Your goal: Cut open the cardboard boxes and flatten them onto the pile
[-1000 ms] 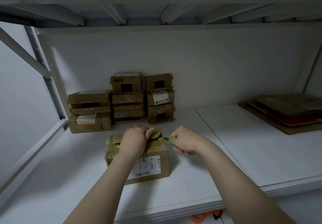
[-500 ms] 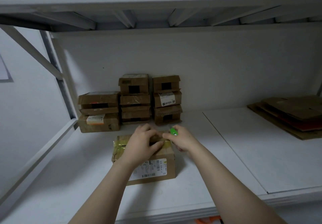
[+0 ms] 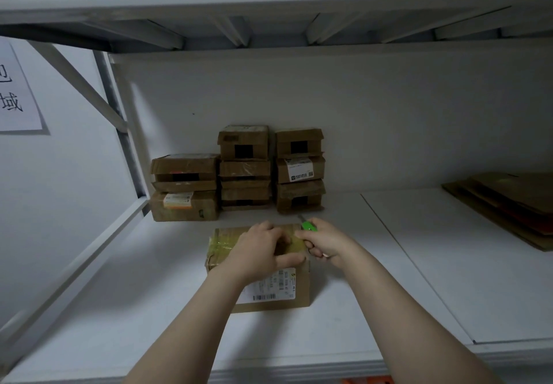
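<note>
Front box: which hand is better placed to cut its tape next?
Right: the right hand grips the green cutter beside the box, while the left hand only holds it steady.

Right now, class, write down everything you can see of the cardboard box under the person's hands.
The cardboard box is small, brown and closed, standing flat on the white shelf in front of the stacked boxes. Yellowish tape crosses its creased top; a white barcode label sits on its front face. The left hand grips its top, thumb on the front edge. The right hand, holding a green cutter, touches its top right edge.
</note>
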